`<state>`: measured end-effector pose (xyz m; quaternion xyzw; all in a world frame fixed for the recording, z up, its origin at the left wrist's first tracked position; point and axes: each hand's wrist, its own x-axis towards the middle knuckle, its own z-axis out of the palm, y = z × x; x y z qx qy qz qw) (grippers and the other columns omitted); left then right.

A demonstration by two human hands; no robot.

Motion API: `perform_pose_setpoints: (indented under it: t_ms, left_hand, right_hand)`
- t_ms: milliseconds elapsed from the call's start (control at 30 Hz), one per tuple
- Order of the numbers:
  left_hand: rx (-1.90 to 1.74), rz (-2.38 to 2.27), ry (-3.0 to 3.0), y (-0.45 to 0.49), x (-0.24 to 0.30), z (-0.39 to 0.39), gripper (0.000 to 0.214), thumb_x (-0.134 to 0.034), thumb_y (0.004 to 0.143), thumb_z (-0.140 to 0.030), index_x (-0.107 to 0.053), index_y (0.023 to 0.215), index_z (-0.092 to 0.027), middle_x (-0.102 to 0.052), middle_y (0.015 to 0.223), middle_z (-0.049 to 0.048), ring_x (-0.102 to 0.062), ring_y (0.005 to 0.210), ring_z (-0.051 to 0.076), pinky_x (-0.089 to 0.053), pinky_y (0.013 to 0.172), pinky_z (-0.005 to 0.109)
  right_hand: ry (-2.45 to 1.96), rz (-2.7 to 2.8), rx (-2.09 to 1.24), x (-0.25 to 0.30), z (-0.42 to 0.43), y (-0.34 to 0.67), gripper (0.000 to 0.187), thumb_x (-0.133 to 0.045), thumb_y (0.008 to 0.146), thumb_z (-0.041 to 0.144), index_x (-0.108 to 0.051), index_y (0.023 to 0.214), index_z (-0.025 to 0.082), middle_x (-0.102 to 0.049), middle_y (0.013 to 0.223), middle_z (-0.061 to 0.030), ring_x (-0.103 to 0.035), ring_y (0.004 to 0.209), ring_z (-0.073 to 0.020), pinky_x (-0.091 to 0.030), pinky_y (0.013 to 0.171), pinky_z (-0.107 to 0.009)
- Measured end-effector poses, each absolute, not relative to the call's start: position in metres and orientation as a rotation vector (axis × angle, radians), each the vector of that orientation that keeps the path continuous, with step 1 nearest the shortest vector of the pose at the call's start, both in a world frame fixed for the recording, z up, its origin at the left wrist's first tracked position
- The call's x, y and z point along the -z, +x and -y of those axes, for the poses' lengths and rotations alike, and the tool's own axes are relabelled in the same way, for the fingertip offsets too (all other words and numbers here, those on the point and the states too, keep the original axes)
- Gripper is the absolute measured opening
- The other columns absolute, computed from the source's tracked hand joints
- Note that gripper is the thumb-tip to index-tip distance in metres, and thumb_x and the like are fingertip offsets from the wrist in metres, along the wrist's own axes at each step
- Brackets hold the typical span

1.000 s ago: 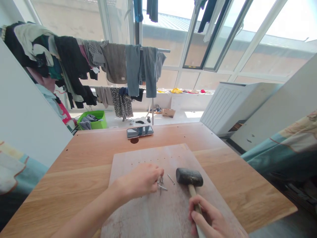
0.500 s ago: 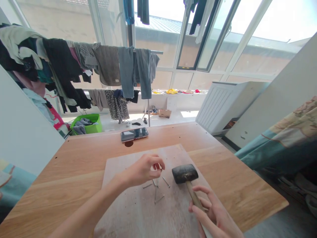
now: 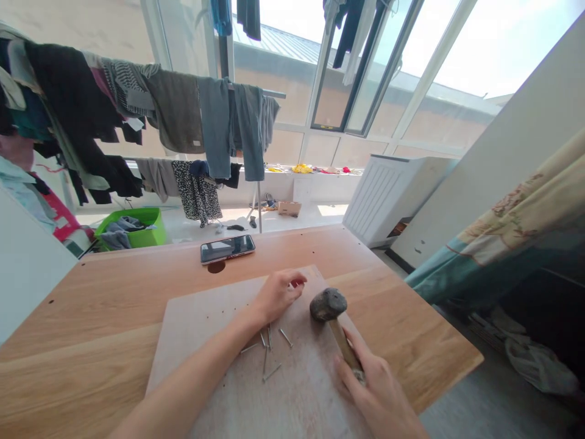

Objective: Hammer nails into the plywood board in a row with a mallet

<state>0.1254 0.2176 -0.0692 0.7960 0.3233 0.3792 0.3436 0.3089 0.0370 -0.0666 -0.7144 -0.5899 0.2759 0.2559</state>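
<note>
Gripping mallet [image 3: 340,337] by its wooden handle with right hand [image 3: 372,372], dark head over right side of board [image 3: 297,399] on bench [image 3: 402,317]. Curling left hand [image 3: 280,294] above board's far part, can't tell if pinching anything, with loose nails [image 3: 286,337] lying near it.

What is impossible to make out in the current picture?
All in the head view:
Left hand: whether its grip holds anything; its own curled fingers block the view.
Mallet: the handle's butt end, covered by the right hand.
Board: its near edge, cut off by the picture's bottom.
Nails: exact count; the left forearm may hide some.
Phone: screen content, too small and lost in reflections.
</note>
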Motion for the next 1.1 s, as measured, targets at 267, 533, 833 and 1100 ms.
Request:
perform_pose_setpoints:
  t_ms: [267,533,833,1100]
  left_hand:
    - [-1.011,-0.849,2.050,0.124,0.069,-0.217,0.013,-0.064,0.085,-0.010,-0.075,0.091,-0.016,-0.076,0.085,0.0033,-0.067,0.076,0.016,-0.054,0.076,0.027]
    - [-0.982,-0.870,2.026,0.125,0.073,-0.217,0.012,-0.065,0.085,-0.010,-0.075,0.089,-0.016,-0.076,0.082,0.0021,-0.067,0.074,0.015,-0.052,0.073,0.025]
    - [-0.904,-0.897,2.059,0.127,0.071,-0.215,0.016,-0.065,0.085,-0.010,-0.073,0.098,-0.016,-0.074,0.080,0.0028,-0.069,0.074,0.016,-0.052,0.072,0.026]
    - [-0.906,-0.898,2.002,0.127,0.073,-0.216,0.017,-0.067,0.082,-0.008,-0.071,0.096,-0.017,-0.075,0.081,0.0020,-0.069,0.073,0.016,-0.053,0.071,0.025]
  right_hand:
    - [-1.902,1.497,-0.742,0.061,-0.036,0.308,0.051,-0.056,0.091,0.048,-0.067,0.131,0.020,-0.082,0.101,-0.0103,-0.077,0.102,-0.0334,-0.060,0.083,-0.038]
    - [-1.786,1.274,-1.171,0.062,-0.039,0.310,0.054,-0.051,0.094,0.048,-0.047,0.140,0.019,-0.065,0.060,0.0036,-0.065,0.042,-0.0184,-0.049,0.038,-0.025]
    - [-1.615,1.150,-1.299,0.046,-0.044,0.307,0.067,-0.054,0.096,0.048,-0.036,0.151,0.015,-0.050,0.055,0.0096,-0.045,0.039,-0.0086,-0.040,0.033,-0.015]
    - [-1.470,1.236,-1.142,0.010,-0.068,0.296,0.067,-0.051,0.100,0.053,-0.035,0.153,0.016,-0.040,0.044,0.0146,-0.030,0.031,-0.0061,-0.034,0.028,-0.012]
